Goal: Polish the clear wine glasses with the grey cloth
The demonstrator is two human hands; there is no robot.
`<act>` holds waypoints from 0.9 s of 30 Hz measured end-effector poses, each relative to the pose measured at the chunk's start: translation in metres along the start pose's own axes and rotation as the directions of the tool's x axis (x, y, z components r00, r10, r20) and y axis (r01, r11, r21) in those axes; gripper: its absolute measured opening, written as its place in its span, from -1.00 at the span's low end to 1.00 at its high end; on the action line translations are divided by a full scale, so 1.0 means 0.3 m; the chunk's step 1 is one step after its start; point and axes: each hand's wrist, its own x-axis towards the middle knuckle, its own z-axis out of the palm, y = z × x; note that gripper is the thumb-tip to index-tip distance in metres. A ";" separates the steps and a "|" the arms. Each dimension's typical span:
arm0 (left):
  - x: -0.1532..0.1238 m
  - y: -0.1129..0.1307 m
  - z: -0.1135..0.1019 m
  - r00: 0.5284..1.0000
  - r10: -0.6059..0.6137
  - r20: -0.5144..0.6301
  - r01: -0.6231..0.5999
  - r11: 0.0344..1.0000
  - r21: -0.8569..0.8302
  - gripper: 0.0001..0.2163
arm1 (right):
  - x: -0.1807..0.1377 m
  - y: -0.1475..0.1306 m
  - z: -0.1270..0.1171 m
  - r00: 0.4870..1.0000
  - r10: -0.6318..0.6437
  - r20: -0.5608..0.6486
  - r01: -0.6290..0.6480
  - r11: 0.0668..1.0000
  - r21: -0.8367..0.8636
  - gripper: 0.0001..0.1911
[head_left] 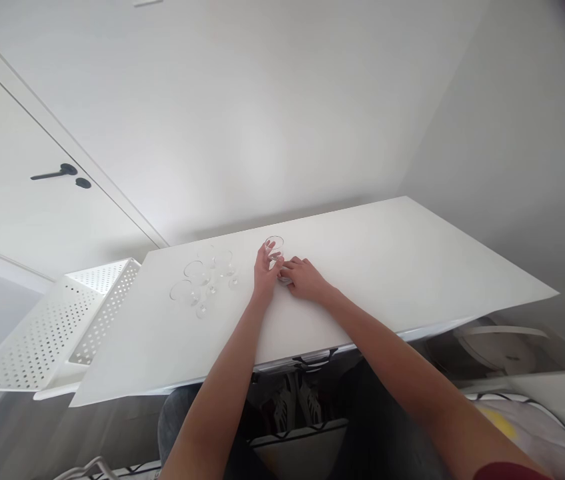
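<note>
A clear stemmed wine glass (275, 241) is between my hands over the middle of the white table (387, 267). My left hand (263, 275) is wrapped round its bowl, with the fingers showing through the glass. Beside it, my right hand (306, 279) has its fingers closed at the stem and foot, which it partly covers. Whether the foot touches the table I cannot tell. To the left of my hands stand several more clear stemmed glasses (194, 272) in a loose group, their outlines faint against the white top.
A white perforated rack (45, 333) adjoins the table's left end. Behind the table rises a plain wall (252, 133), with a door (7, 153) and its dark handle (55, 172) at the left. A patterned cushion-like thing (527, 427) lies at the lower right.
</note>
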 end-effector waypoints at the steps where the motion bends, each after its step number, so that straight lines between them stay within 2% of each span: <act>1: 0.001 -0.002 0.000 1.000 -0.005 -0.005 0.005 1.000 0.000 -0.31 | 0.000 0.004 0.000 1.000 0.015 0.001 -0.015 1.000 -0.011 -0.59; 5: -0.002 -0.005 0.000 0.999 -0.023 -0.036 0.023 1.000 -0.018 -0.28 | -0.006 0.027 -0.007 0.989 0.144 -0.020 -0.145 0.989 -0.034 -0.50; 8: -0.005 0.000 0.002 0.997 -0.034 -0.065 0.033 0.999 -0.018 -0.36 | -0.009 0.048 -0.017 0.942 0.335 -0.033 -0.336 0.940 -0.058 -0.51; 10: -0.007 0.003 0.003 0.996 -0.049 -0.079 0.049 0.999 -0.004 -0.42 | -0.010 0.062 -0.025 0.877 0.480 -0.038 -0.481 0.873 -0.080 -0.55; 12: -0.007 0.001 0.002 0.994 -0.064 -0.088 0.067 0.997 0.032 -0.49 | -0.013 0.077 -0.032 0.789 0.611 -0.057 -0.614 0.784 -0.096 -0.58; 15: -0.005 -0.008 -0.002 0.988 -0.081 -0.128 0.091 0.993 0.074 -0.59 | -0.021 0.099 -0.044 0.666 0.740 -0.090 -0.746 0.660 -0.094 -0.63; 18: -0.002 -0.014 -0.007 0.984 -0.098 -0.152 0.109 0.992 0.067 -0.67 | -0.030 0.114 -0.054 0.596 0.796 -0.102 -0.803 0.592 -0.075 -0.66; 23: 0.001 -0.013 -0.009 0.980 -0.119 -0.160 0.126 0.991 0.034 -0.70 | -0.033 0.116 -0.062 0.575 0.813 -0.093 -0.818 0.572 -0.057 -0.69; 27: 0.003 -0.015 -0.009 0.979 -0.125 -0.163 0.131 0.991 0.024 -0.71 | -0.029 0.109 -0.059 0.536 0.839 -0.092 -0.844 0.535 -0.036 -0.71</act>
